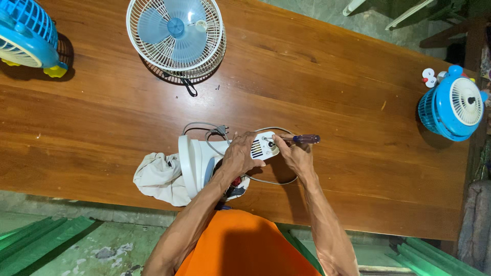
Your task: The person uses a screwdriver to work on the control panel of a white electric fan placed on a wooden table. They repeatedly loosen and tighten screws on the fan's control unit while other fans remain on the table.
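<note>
A small white fan body (197, 163) lies on its side near the front edge of the wooden table (332, 102). My left hand (238, 155) grips its white motor housing (266, 145). My right hand (295, 154) holds a screwdriver (302, 138) with a dark purple handle, its tip against the housing. The fan's grey cord and plug (220, 130) loop behind the fan body. A crumpled white cloth (158, 179) lies to the left of the fan.
A white fan cage with light blue blades (176, 36) lies flat at the table's back. A blue fan (25, 33) stands at the far left corner, another blue fan (452, 107) at the right edge. Green sheets (36, 240) lie on the floor.
</note>
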